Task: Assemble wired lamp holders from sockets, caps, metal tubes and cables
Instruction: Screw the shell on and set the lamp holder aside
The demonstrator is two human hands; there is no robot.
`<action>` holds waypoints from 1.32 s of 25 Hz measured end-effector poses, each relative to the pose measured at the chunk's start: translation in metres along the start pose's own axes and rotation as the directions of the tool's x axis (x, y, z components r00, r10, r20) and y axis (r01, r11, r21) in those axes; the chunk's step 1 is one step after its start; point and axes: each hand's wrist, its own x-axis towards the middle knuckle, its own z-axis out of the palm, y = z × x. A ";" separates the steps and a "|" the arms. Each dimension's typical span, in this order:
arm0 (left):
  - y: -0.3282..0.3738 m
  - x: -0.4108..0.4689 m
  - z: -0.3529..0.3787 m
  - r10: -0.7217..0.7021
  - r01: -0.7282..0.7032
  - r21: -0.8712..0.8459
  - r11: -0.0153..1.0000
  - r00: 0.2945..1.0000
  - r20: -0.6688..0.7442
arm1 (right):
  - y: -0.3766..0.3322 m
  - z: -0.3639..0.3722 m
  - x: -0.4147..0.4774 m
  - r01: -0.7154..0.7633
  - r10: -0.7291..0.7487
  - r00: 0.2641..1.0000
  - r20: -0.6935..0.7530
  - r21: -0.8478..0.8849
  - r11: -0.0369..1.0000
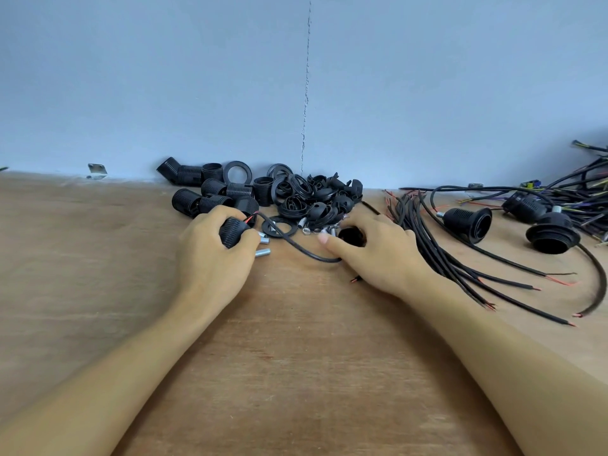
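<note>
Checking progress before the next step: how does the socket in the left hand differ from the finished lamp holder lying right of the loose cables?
The socket is gripped by the left hand; the finished lamp holder lies untouched on the table. The socket's cable leaves it with red wire showing, no tube; the lamp holder has a metal tube at its end. Both are black and ribbed.

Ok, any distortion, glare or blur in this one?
Head view: wide-angle bending bows the table edge; light is soft and even, faint shadows, no glare; left hand gripping the threaded socket and right hand holding a black cap are sharp; far-right cables look slightly soft.
</note>
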 end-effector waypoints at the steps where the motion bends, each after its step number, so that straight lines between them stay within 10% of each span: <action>1: 0.001 -0.001 0.000 0.022 -0.022 -0.003 1.000 1.000 0.009 | 0.000 0.002 -0.001 0.011 -0.012 1.000 -0.026 -0.042 0.999; 6: 0.003 -0.008 0.001 0.190 -0.190 0.002 0.982 0.981 0.048 | 0.005 0.004 0.001 -0.043 0.043 0.979 -0.202 0.002 0.999; 9: 0.001 -0.010 0.003 0.209 -0.209 0.000 0.978 0.977 0.046 | 0.007 0.001 0.006 -0.051 0.177 0.930 -0.323 0.361 0.931; 14: 0.000 -0.014 0.003 0.277 -0.278 0.004 0.961 0.958 0.080 | 0.006 -0.013 0.012 -0.091 0.459 0.881 -0.119 0.908 0.409; 19: -0.003 -0.012 0.005 0.148 -0.152 0.048 0.987 0.986 0.077 | 0.000 -0.016 0.011 -0.124 0.274 0.957 0.092 0.987 0.098; 26: -0.002 -0.010 0.003 0.124 -0.124 0.001 0.992 0.988 0.092 | -0.003 -0.004 0.011 -0.045 0.296 0.948 -0.116 0.872 0.488; 33: 0.004 -0.017 0.002 0.180 -0.162 -0.105 0.981 0.965 0.192 | -0.011 0.002 0.007 -0.036 0.194 0.977 -0.085 0.835 0.549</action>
